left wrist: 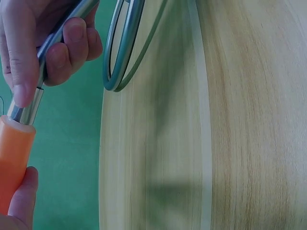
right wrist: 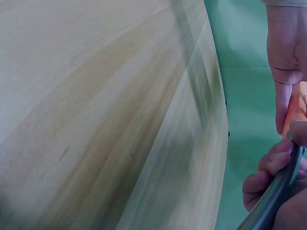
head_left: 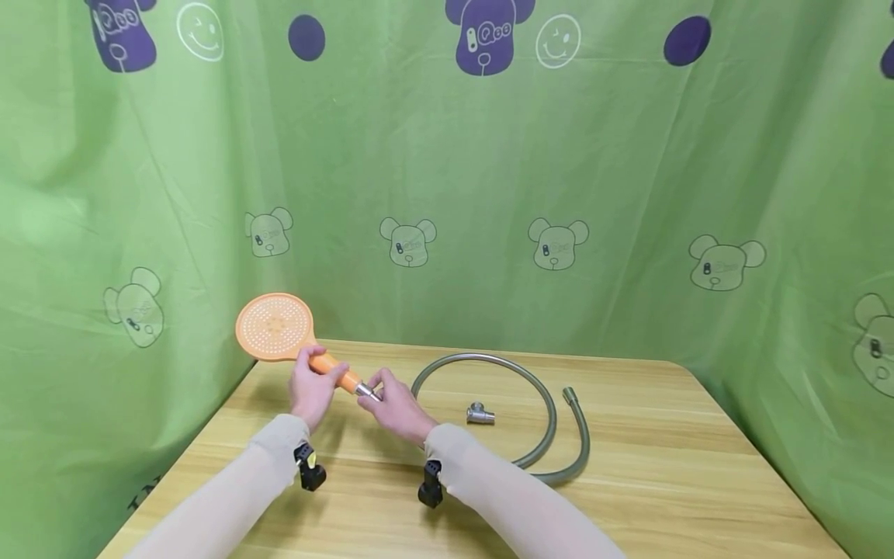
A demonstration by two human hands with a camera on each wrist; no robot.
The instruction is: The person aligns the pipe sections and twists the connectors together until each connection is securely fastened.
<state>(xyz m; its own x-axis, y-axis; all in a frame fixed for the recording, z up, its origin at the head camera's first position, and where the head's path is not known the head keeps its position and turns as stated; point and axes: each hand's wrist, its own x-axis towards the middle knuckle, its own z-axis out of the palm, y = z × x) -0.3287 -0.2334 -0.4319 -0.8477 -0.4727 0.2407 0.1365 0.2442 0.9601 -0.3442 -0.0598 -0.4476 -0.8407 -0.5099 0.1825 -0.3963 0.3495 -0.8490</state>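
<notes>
An orange shower head (head_left: 275, 327) with a round perforated face is held up above the table's back left. My left hand (head_left: 311, 389) grips its orange handle (left wrist: 13, 152). At the handle's lower end, my right hand (head_left: 398, 407) pinches the metal end fitting (left wrist: 31, 108) of a grey shower hose (head_left: 548, 411). The fitting meets the handle's end; how far it is screwed on cannot be told. From the right hand the hose loops over the table, and its other end fitting (head_left: 570, 394) lies free to the right.
A small chrome angle valve (head_left: 479, 414) lies inside the hose loop on the wooden table (head_left: 663, 458). Green patterned curtains (head_left: 475, 171) stand behind the table and along both sides. A black wrist camera (head_left: 431, 485) is strapped to each sleeve.
</notes>
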